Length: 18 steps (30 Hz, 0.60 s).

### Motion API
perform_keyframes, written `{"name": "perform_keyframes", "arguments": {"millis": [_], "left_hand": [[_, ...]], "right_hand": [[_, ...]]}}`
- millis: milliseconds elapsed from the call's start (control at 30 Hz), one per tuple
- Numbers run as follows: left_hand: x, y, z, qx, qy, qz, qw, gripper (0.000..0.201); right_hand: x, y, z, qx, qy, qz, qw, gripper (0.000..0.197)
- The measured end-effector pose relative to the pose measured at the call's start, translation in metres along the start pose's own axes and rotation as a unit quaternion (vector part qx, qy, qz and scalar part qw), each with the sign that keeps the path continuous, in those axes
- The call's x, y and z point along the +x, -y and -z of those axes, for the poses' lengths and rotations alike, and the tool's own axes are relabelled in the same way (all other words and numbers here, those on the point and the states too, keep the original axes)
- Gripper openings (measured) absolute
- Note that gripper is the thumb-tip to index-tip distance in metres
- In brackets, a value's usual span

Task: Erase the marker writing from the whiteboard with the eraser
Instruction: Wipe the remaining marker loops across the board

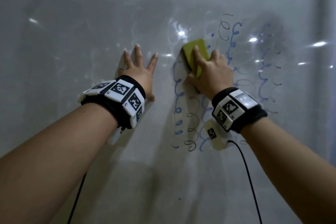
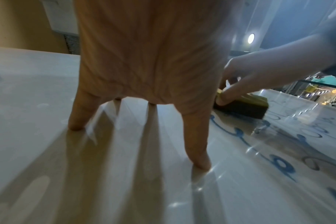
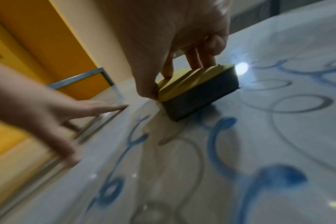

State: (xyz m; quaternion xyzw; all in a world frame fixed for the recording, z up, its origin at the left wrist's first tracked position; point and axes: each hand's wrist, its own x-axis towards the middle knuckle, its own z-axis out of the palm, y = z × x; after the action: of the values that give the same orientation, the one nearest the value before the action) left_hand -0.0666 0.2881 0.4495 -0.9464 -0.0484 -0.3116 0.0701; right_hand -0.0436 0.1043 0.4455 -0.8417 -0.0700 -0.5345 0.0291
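Note:
A glossy whiteboard (image 1: 72, 151) fills the head view. Blue and black marker loops (image 1: 234, 42) cover its right half in vertical columns; only faint smears show on the left. My right hand (image 1: 209, 72) grips a yellow-backed eraser (image 1: 196, 51) with a dark felt pad (image 3: 199, 98), pressed flat on the board at the top of the left blue column (image 1: 179, 96). My left hand (image 1: 140, 67) rests on the board with straight, spread fingers (image 2: 197, 145), just left of the eraser (image 2: 246, 107). Blue loops (image 3: 220, 136) lie right below the eraser.
Ceiling-light reflections (image 1: 252, 39) glare on the board. The board's metal frame edge (image 3: 82, 77) and a yellow wall (image 3: 38, 37) show in the right wrist view. Cables (image 1: 249, 178) hang from both wrist bands.

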Motion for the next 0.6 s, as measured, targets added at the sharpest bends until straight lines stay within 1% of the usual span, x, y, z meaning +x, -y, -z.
{"name": "perform_keyframes", "arguments": {"millis": [67, 100, 133, 167, 233, 300, 367, 433, 500, 600], "left_hand": [[0.001, 0.000, 0.000, 0.000, 0.000, 0.002, 1.000, 0.122], [0.001, 0.000, 0.000, -0.001, 0.001, 0.002, 1.000, 0.122], [0.001, 0.000, -0.001, -0.001, 0.001, 0.002, 1.000, 0.122], [0.001, 0.000, -0.001, 0.002, 0.002, 0.002, 1.000, 0.122], [0.002, 0.000, -0.001, 0.009, 0.004, 0.002, 1.000, 0.122], [0.002, 0.001, -0.001, 0.011, 0.002, 0.001, 1.000, 0.122], [0.002, 0.001, -0.002, 0.006, 0.000, 0.001, 1.000, 0.122], [0.003, 0.001, -0.002, 0.003, -0.002, 0.001, 1.000, 0.122], [0.004, 0.001, -0.003, 0.002, 0.000, 0.002, 1.000, 0.123], [0.005, -0.001, -0.002, -0.001, 0.003, 0.003, 1.000, 0.124]], "right_hand": [[-0.010, 0.009, -0.004, -0.025, -0.004, 0.077, 0.997, 0.075], [-0.011, 0.006, -0.005, -0.030, -0.028, 0.096, 0.994, 0.075], [-0.007, -0.001, -0.003, -0.030, -0.043, 0.090, 0.995, 0.075], [0.000, -0.008, 0.001, -0.028, -0.032, 0.060, 0.997, 0.074], [0.016, -0.023, 0.008, 0.001, -0.007, -0.028, 1.000, 0.072], [0.022, -0.024, 0.013, 0.037, -0.016, -0.078, 0.996, 0.071], [0.016, -0.014, 0.012, 0.049, -0.017, -0.082, 0.995, 0.070], [0.001, -0.007, 0.003, 0.042, 0.004, -0.081, 0.996, 0.071], [-0.010, -0.003, -0.001, 0.039, 0.009, -0.081, 0.996, 0.072], [0.004, -0.006, 0.003, 0.040, -0.006, -0.087, 0.995, 0.071]]}}
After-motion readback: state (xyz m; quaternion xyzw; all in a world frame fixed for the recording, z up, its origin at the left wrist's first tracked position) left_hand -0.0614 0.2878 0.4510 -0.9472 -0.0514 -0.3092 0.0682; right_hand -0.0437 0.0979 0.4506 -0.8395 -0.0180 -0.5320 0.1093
